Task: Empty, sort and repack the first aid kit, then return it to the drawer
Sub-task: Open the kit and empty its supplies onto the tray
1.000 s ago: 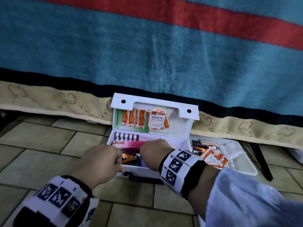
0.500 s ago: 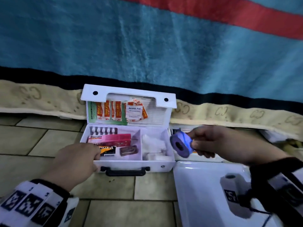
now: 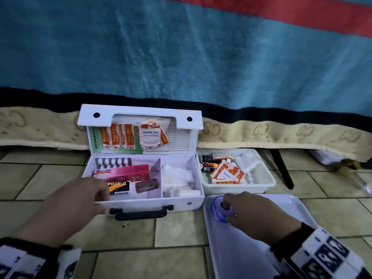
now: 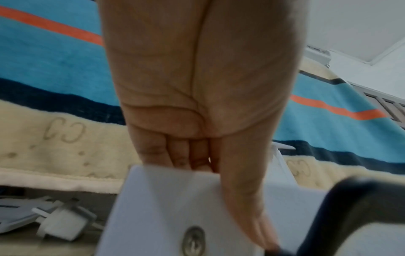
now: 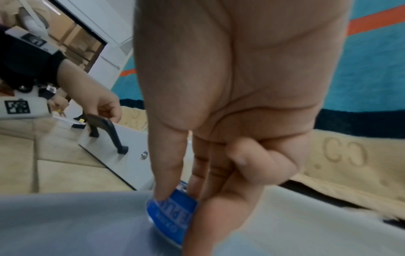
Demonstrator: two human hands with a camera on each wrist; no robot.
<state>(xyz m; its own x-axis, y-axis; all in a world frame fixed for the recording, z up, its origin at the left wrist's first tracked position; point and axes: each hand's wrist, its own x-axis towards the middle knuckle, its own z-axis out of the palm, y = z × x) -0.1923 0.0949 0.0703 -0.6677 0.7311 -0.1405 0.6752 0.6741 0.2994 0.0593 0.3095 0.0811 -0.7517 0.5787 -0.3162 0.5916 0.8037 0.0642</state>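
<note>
1. Your right hand [image 3: 253, 214] pinches a blue roll of tape [image 3: 219, 209] between thumb and fingers, the roll touching the near-left corner of the flat white tray [image 3: 241, 256] on the tiled floor [image 3: 181, 228].
2. Just left of that tray, the white first aid box [image 3: 149, 203] stands open, its lid [image 3: 138, 117] upright against the striped blanket [image 3: 181, 57].
3. Your left hand [image 3: 80, 198] grips the box's front left rim, fingers hooked over the edge, thumb on the front wall beside the black handle [image 3: 141, 213].
4. Inside the box, the left section holds a blister strip of pills [image 3: 112, 162], a pink carton [image 3: 122, 172], an orange and black packet [image 3: 118, 186] and a small brown packet [image 3: 147, 185]; the right section holds white dressings [image 3: 177, 178].
5. Orange plaster packets [image 3: 116, 135] and an alcohol pad [image 3: 150, 135] sit tucked in the lid.
6. Behind the flat tray, a deeper white tub [image 3: 259, 187] holds more orange packets [image 3: 227, 174] and a dark bottle [image 3: 205, 158].
</note>
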